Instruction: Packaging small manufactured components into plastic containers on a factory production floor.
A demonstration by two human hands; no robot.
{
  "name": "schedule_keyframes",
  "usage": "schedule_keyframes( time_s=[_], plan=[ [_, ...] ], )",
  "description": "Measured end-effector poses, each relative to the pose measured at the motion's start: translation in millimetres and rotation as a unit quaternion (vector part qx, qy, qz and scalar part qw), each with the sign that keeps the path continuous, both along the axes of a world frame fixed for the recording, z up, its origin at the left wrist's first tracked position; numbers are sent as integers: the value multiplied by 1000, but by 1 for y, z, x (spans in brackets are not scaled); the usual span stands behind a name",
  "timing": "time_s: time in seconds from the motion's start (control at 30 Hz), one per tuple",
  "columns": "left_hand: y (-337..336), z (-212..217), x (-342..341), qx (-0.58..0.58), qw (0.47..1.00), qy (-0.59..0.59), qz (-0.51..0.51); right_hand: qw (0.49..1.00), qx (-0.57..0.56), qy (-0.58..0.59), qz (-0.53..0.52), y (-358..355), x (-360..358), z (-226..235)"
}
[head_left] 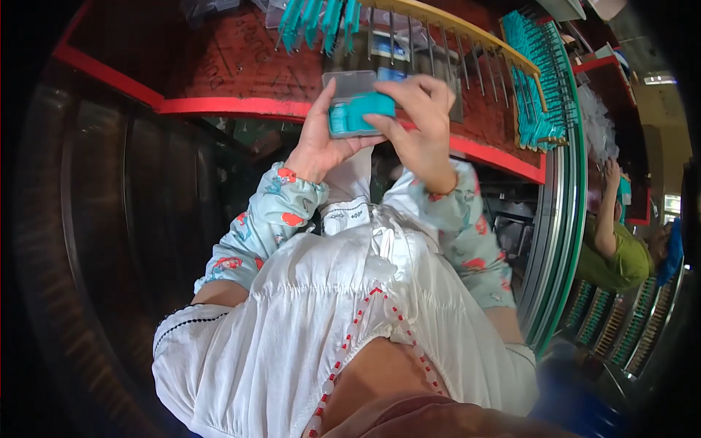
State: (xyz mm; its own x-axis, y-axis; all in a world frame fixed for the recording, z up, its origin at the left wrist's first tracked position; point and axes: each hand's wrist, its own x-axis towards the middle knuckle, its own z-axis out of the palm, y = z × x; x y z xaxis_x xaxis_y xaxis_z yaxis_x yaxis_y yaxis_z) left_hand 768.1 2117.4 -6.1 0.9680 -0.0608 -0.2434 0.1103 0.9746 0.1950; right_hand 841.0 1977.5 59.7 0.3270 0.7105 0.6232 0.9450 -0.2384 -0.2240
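Note:
Both hands are raised in front of me over the edge of a red workbench [241,73]. My left hand [321,135] cups a small clear plastic box [349,91] from below and behind, thumb along its left side. My right hand [416,120] pinches a bundle of teal plastic parts [361,113] that sits in the box, fingers curled over its right end. My sleeves are pale blue with red flowers.
A yellow rack with metal pins [453,36] runs along the bench, with teal parts hanging at its left end [318,18] and right end [537,80]. A green-edged conveyor frame [566,219] curves down the right. Another person in a green top [621,255] works at far right.

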Motion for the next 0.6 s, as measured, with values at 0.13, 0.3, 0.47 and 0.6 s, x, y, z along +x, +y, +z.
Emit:
schedule_keyframes(
  time_s=[0.13,0.3,0.47,0.6],
  plan=[
    [-24,3,7,-70,995,-37,-53,930,152,336,14,-37,-11,-52],
    [-50,-4,18,-18,998,19,-50,987,-61,132,-66,-75,-7,-53],
    [-96,8,33,25,988,12,-151,745,285,599,-64,-107,26,-58],
    [-123,18,38,23,987,97,-127,742,290,598,82,-130,34,-48]
  ],
)
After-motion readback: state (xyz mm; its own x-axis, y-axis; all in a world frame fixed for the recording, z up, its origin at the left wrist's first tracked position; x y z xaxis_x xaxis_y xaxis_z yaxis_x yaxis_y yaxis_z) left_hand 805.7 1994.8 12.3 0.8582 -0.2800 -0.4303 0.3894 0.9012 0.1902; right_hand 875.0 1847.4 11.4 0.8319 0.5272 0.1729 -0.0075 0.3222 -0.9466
